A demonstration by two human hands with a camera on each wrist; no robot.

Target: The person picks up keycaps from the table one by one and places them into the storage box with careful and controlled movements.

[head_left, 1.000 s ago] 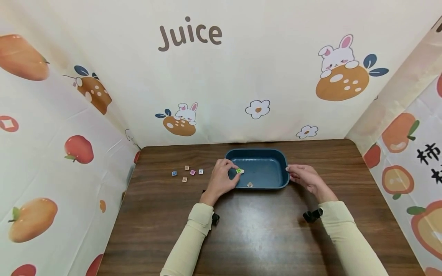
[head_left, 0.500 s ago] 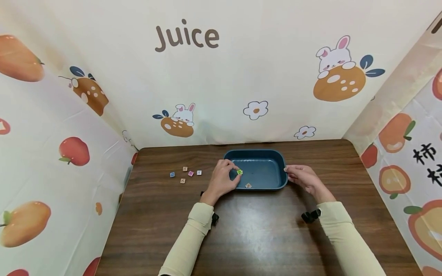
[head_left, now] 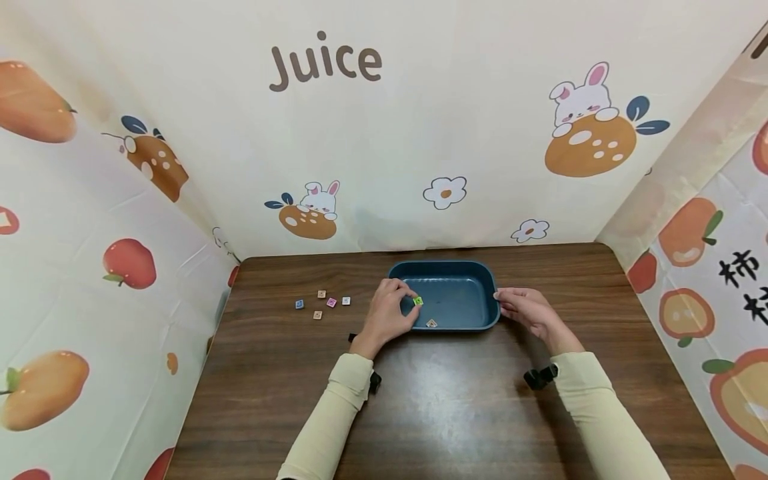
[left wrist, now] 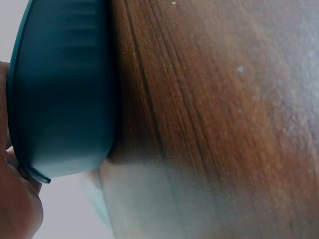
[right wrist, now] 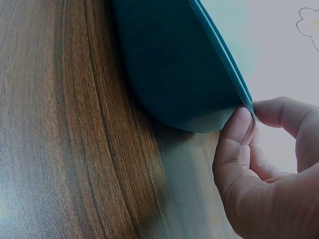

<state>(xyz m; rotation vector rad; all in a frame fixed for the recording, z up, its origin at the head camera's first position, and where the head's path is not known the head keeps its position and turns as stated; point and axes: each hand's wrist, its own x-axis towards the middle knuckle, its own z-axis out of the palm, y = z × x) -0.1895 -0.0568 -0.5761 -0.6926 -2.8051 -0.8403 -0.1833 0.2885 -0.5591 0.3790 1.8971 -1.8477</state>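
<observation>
My left hand [head_left: 387, 315] reaches over the left end of a dark blue rectangular tray [head_left: 444, 329], pinching a small green cube [head_left: 418, 301] between thumb and index finger. In the left wrist view only part of this hand [left wrist: 19, 199] shows beside the tray wall [left wrist: 65, 99]; the cube is hidden there. At the tray's right end, my right hand [head_left: 531, 310] pinches the rim between thumb and fingers, clearly seen in the right wrist view of the hand [right wrist: 269, 184]. A small tan cube [head_left: 432, 323] lies inside the tray near its front wall.
Left of the tray, several small cubes lie on the wooden table [head_left: 444, 413]: a blue cube [head_left: 299, 304], a pink cube [head_left: 331, 303], a white cube [head_left: 346, 301] and tan cubes [head_left: 317, 315]. A printed cloth [head_left: 384, 133] stands behind the table's far edge.
The green cube has shifted slightly right and toward me in my left fingers. A pale piece seen beside it a second ago no longer shows. My right hand keeps its hold on the rim.
</observation>
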